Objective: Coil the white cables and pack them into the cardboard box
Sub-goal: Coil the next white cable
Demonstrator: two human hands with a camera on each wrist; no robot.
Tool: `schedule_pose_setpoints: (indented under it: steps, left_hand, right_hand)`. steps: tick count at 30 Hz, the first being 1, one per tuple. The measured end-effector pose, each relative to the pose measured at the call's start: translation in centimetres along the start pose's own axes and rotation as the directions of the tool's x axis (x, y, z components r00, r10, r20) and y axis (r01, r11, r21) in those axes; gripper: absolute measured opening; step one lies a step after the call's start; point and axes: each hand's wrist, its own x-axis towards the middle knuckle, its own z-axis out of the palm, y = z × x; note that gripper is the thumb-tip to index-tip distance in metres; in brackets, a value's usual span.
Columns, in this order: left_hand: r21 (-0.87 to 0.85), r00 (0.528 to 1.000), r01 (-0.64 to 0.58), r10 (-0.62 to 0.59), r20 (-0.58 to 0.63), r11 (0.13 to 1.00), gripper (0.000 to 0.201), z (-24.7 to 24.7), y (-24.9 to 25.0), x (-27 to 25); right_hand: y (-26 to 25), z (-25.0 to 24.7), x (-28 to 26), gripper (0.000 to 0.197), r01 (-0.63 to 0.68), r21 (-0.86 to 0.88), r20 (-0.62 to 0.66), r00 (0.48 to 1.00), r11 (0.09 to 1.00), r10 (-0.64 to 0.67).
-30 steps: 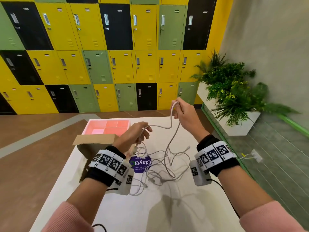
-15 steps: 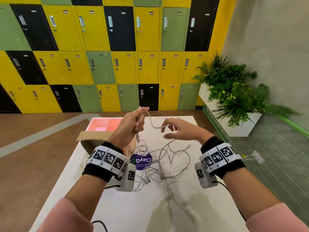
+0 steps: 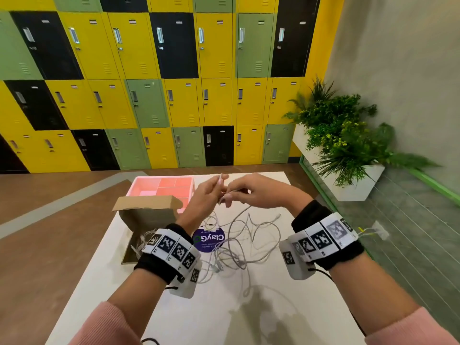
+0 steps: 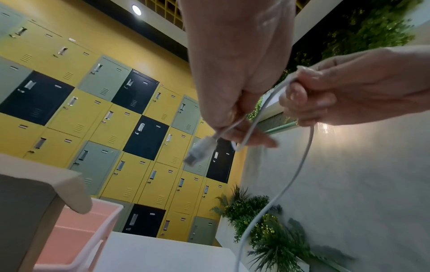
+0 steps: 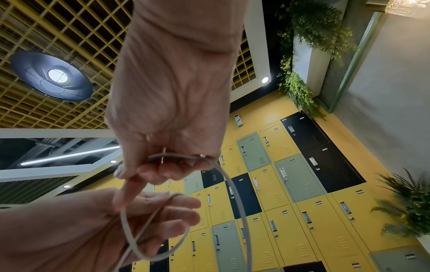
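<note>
Both hands meet above the far part of the white table. My left hand pinches a white cable just behind its USB plug, with a small loop lying across its fingers. My right hand grips the same cable right next to it, and from there the cable hangs down to a loose tangle of white cables on the table. The open cardboard box stands at the left table edge with some white cable inside.
A pink divided tray stands behind the box at the far left. A round purple sticker lies under the cables. Lockers fill the back wall, and a white planter with green plants stands to the right of the table.
My right hand came down from its raised position, opened briefly, then moved left to the left hand and now grips the cable there. The left hand rose a little.
</note>
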Motion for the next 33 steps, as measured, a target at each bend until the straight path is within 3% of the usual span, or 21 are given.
schedule_pose_setpoints:
  steps: [3, 7, 11, 16, 23, 28, 33]
  left_hand:
    - [-0.036, 0.99, 0.04, -0.035, 0.134, 0.999, 0.031, 0.1, 0.9, -0.3]
    - [-0.158, 0.974, 0.153, -0.121, 0.191, 0.976, 0.033, -0.1, 2.2, -0.8]
    - [-0.204, 0.943, 0.224, -0.159, 0.291, 0.953, 0.043, -0.5, 2.6, -1.1]
    - [-0.214, 0.923, 0.203, -0.114, 0.368, 0.955, 0.036, -0.8, 3.0, -1.4]
    - [-0.363, 0.926, 0.299, -0.175, 0.335, 0.883, 0.037, -0.5, 2.7, -1.5]
    - [-0.493, 0.94, 0.217, -0.043, 0.34, 0.843, 0.034, -0.7, 2.8, -1.1]
    - [-0.53, 0.946, 0.192, -0.011, 0.325, 0.826, 0.045, -1.3, 3.1, -1.3]
  right_hand:
    - [0.5, -0.3, 0.0, 0.017, -0.013, 0.06, -0.162, 0.987, 0.998, 0.022]
    - [1.2, -0.2, 0.1, 0.022, -0.042, 0.19, -0.293, 0.951, 0.981, 0.097]
    - [1.6, 0.6, -0.1, 0.025, -0.042, 0.265, -0.317, 0.94, 0.963, 0.128]
    - [1.9, 1.1, -0.1, 0.04, -0.132, 0.199, -0.229, 0.957, 0.971, 0.177]
    - [1.7, 1.7, -0.1, 0.045, -0.032, 0.321, -0.305, 0.942, 0.946, 0.136]
    - [1.9, 2.5, 0.2, 0.031, -0.005, 0.449, -0.334, 0.927, 0.894, 0.173]
    - [3.0, 2.8, -0.5, 0.024, -0.019, 0.506, -0.375, 0.895, 0.862, 0.24]
